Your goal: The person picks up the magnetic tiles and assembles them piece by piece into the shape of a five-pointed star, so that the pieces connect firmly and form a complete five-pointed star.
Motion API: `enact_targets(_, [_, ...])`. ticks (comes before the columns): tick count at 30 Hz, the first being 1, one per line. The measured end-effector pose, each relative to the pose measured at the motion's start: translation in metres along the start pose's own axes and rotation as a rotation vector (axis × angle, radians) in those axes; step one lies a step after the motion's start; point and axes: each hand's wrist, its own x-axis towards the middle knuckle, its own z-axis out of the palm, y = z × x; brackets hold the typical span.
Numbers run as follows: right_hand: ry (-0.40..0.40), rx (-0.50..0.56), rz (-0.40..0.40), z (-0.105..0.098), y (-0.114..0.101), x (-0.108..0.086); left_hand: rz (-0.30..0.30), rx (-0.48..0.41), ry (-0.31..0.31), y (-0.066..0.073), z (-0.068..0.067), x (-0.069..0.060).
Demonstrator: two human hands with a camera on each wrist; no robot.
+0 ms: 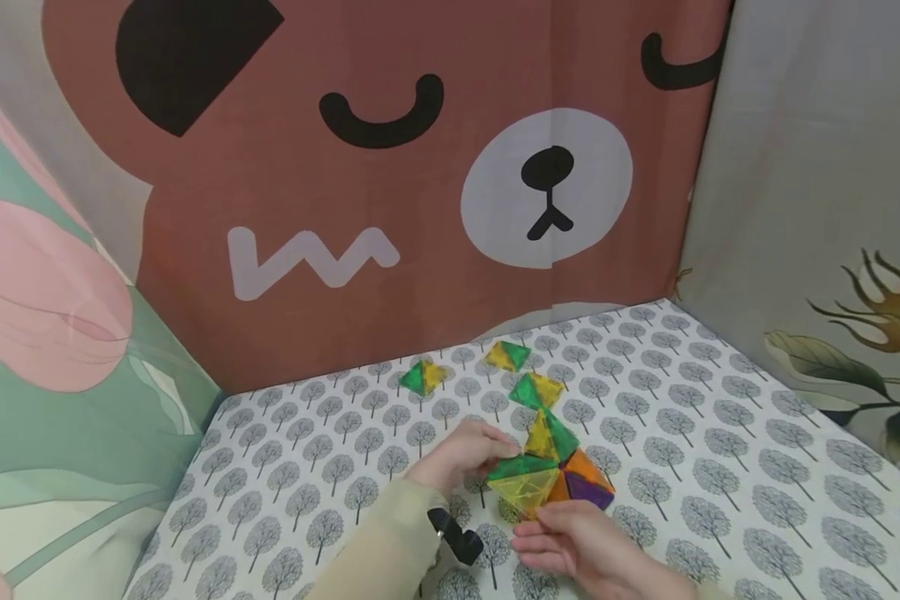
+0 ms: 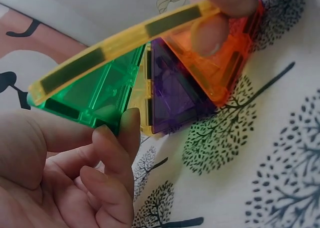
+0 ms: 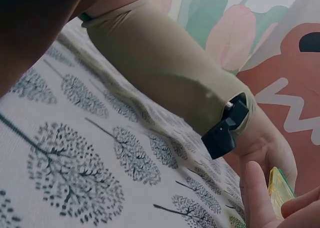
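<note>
Pinched between fingertips of left hand [image 1: 467, 454]: green tile [image 1: 521, 467]. Pinched at near corner between thumb and fingers of right hand [image 1: 581, 543]: yellow tile [image 1: 527, 490], edge to edge with green tile. Judged done: this pairing, just beside orange tile [image 1: 591, 471] and purple tile [image 1: 588, 493]. Judged left: nearest green-and-yellow pair [image 1: 539, 440], contact unclear; three pairs [image 1: 527, 391] farther back on cloth [image 1: 322, 492].

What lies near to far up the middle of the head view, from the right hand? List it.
The right hand, the yellow tile it pinches, a yellow-and-green tile pair, a green-and-yellow tile pair, the farthest tile pair, the bear-print curtain.
</note>
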Motion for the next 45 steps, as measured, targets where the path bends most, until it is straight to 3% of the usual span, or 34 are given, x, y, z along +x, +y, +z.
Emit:
enact_targets(17, [-0.041, 0.179, -0.006, 0.005, 0.001, 0.001, -0.005, 0.021, 0.059, -0.008, 0.006, 0.005])
enact_targets(26, [-0.076, 0.120, 0.001, 0.007, -0.003, -0.004, -0.003, 0.073, 0.082, -0.006, 0.006, 0.005])
enact_targets(34, [-0.125, 0.129, 0.068, 0.005, -0.007, -0.010, 0.014, 0.070, 0.078, -0.005, 0.006, 0.005])
enact_targets(45, [-0.172, 0.147, 0.045, -0.001, -0.001, -0.008, 0.028, 0.139, 0.119, -0.006, 0.006, 0.003])
